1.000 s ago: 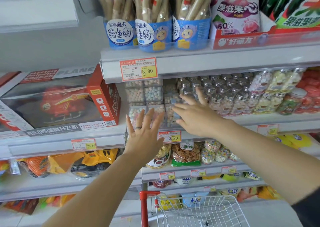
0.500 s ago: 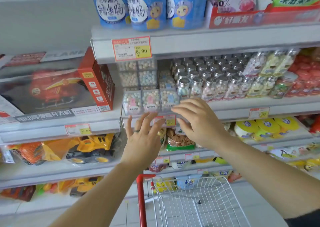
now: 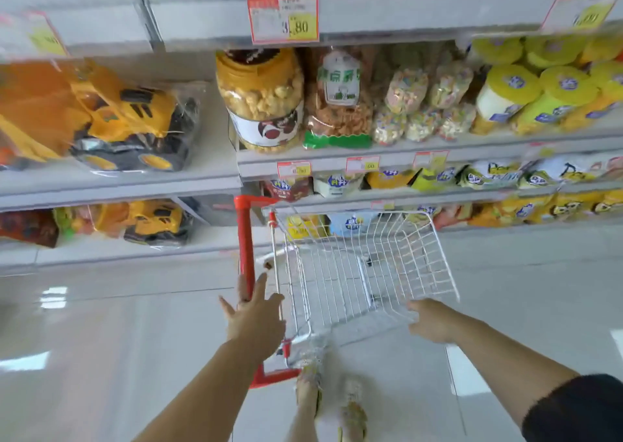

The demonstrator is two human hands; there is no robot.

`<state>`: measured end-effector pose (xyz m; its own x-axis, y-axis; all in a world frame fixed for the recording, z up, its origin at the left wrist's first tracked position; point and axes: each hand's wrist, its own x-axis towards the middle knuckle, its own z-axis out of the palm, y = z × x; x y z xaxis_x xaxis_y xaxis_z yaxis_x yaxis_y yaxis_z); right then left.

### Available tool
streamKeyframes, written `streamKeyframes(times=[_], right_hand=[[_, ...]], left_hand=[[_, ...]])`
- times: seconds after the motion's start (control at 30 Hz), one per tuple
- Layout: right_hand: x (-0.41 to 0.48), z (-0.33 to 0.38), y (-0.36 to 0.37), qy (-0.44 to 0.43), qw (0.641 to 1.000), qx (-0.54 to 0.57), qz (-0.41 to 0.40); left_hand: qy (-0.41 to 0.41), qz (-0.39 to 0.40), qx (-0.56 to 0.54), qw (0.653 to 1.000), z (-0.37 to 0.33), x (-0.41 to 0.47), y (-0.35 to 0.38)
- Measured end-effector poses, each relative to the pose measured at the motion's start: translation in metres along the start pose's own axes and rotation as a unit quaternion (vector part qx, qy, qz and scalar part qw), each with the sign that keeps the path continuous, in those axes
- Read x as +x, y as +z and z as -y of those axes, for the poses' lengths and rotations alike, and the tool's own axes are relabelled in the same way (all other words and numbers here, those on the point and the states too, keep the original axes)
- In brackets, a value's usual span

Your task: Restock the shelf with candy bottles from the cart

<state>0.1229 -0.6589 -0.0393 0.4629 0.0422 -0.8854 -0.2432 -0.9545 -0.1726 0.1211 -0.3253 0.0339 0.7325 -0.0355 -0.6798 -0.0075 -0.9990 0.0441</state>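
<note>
No candy bottle shows inside the cart (image 3: 418,259), whose basket runs lengthwise away from the person, the left hand (image 3: 256,320) open with spread fingers by its left rim, the right hand (image 3: 433,322) at its right rim, grip unclear.

Both bare forearms reach forward and down; the left hand (image 3: 257,315) is spread flat, fingers straight and apart, thumb out to the left; the right hand (image 3: 429,320) shows its back, fingers loosely bent, gripping nothing.
</note>
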Motion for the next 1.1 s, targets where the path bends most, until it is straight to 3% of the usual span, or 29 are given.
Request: streamKeyframes(times=[0.1, 0.37, 0.6, 0.9, 1.0, 1.1], right_hand=[[0.019, -0.001, 0.039, -0.011, 1.000, -0.008, 0.022], [0.029, 0.039, 0.083, -0.024, 1.000, 0.001, 0.004], [0.007, 0.128, 0.125, -0.075, 0.997, 0.018, 0.012], [0.020, 0.228, 0.166, -0.158, 0.987, 0.012, -0.030], [0.028, 0.250, 0.168, -0.173, 0.984, -0.001, -0.049], [0.039, 0.271, 0.173, -0.187, 0.980, -0.021, -0.058]], left_hand=[[-0.019, 0.025, 0.015, 0.999, 0.009, -0.002, 0.031], [-0.017, -0.058, 0.064, 0.996, 0.040, -0.002, 0.050], [-0.054, -0.089, 0.066, 0.992, 0.136, -0.016, 0.063], [-0.112, -0.185, -0.070, 0.974, 0.259, -0.027, 0.090], [-0.148, -0.155, -0.019, 0.977, 0.284, -0.023, 0.097], [-0.121, -0.142, 0.037, 0.982, 0.282, -0.020, 0.100]])
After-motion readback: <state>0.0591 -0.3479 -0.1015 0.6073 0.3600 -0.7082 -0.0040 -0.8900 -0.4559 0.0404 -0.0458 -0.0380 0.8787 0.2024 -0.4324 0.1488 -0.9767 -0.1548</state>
